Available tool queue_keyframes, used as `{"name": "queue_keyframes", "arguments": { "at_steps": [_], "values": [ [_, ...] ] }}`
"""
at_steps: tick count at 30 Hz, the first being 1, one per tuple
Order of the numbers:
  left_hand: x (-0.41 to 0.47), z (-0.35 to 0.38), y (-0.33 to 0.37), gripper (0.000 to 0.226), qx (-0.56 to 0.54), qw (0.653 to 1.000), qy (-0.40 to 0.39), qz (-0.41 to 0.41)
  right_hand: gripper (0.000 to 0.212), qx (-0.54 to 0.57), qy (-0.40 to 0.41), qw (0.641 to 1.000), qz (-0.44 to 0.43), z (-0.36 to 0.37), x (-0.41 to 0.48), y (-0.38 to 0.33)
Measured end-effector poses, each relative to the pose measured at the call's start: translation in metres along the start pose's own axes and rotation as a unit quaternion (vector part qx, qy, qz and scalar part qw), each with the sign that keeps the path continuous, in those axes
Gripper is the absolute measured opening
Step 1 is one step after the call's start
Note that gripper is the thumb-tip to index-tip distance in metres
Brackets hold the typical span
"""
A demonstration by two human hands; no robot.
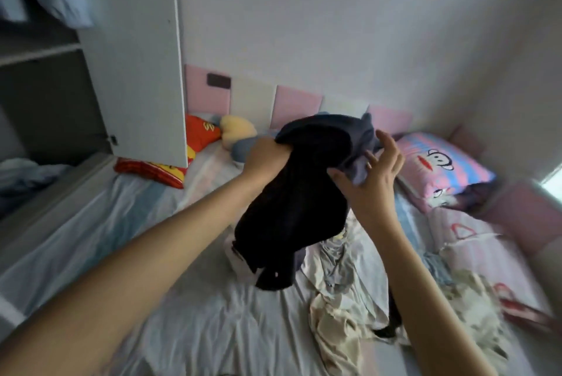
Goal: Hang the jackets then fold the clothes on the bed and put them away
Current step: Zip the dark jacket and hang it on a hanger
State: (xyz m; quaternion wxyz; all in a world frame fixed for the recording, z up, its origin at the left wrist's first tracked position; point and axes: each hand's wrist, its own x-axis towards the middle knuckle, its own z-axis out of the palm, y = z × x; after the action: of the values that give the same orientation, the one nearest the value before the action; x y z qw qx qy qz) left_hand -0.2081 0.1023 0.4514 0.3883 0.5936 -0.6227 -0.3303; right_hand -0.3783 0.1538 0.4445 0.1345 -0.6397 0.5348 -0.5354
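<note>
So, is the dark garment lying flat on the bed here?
No, the left hand grips the dark garment and holds it up above the bed.

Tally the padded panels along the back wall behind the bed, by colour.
Pink panels: 3
Cream panels: 2
Total: 5
</note>
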Motion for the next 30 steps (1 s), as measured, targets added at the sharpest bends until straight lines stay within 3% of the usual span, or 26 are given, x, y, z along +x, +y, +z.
{"name": "queue_keyframes", "arguments": {
  "at_steps": [1,3,6,7,10,11,13,17,19,21,24,26,27,29,30],
  "values": [
    [-0.002,-0.01,0.021,0.047,-0.06,0.998,0.028,-0.011,0.094,0.001,-0.01,1.0,0.026,-0.008,0.003,-0.006],
    [-0.011,-0.031,0.065,0.025,-0.138,0.985,0.104,-0.021,0.109,-0.041,-0.057,0.993,0.09,-0.027,0.004,-0.016],
    [-0.028,-0.051,0.112,0.024,-0.228,0.966,0.122,-0.011,0.124,-0.065,-0.138,0.963,0.221,-0.033,-0.007,-0.013],
    [-0.034,-0.058,0.126,0.024,-0.245,0.961,0.125,-0.008,0.12,-0.058,-0.161,0.952,0.254,-0.032,-0.013,-0.012],
    [-0.042,-0.069,0.148,0.02,-0.257,0.957,0.136,0.001,0.072,0.022,-0.238,0.898,0.37,-0.02,-0.032,-0.014],
    [-0.043,-0.071,0.15,0.017,-0.256,0.956,0.141,0.004,0.065,0.077,-0.247,0.879,0.401,-0.017,-0.039,-0.019],
    [-0.041,-0.072,0.147,0.012,-0.252,0.955,0.157,0.005,0.057,0.149,-0.228,0.881,0.387,-0.012,-0.046,-0.027],
    [-0.039,-0.071,0.131,0.006,-0.236,0.958,0.161,0.01,0.033,0.185,-0.189,0.935,0.236,0.0,-0.063,-0.046],
    [-0.041,-0.071,0.13,0.005,-0.225,0.96,0.162,0.026,0.053,0.069,-0.176,0.967,0.172,0.011,-0.067,-0.043],
    [-0.044,-0.07,0.124,0.004,-0.191,0.968,0.16,0.036,0.049,-0.081,-0.164,0.972,0.145,0.019,-0.065,-0.032],
    [-0.048,-0.077,0.1,0.027,-0.088,0.981,0.161,0.057,0.029,-0.133,-0.157,0.964,0.167,0.011,-0.049,-0.017],
    [-0.048,-0.095,0.08,0.032,0.01,0.981,0.177,0.074,0.024,-0.004,-0.09,0.97,0.227,-0.003,-0.03,-0.004],
    [-0.049,-0.104,0.07,0.041,0.063,0.98,0.176,0.064,0.023,0.109,-0.052,0.953,0.278,-0.013,-0.025,-0.002],
    [-0.05,-0.12,0.052,0.081,0.163,0.975,0.151,0.0,0.033,0.285,0.014,0.89,0.356,-0.028,-0.009,0.015],
    [-0.051,-0.122,0.044,0.103,0.194,0.973,0.114,-0.039,0.045,0.288,0.026,0.877,0.384,-0.031,-0.003,0.027]
  ]
}}
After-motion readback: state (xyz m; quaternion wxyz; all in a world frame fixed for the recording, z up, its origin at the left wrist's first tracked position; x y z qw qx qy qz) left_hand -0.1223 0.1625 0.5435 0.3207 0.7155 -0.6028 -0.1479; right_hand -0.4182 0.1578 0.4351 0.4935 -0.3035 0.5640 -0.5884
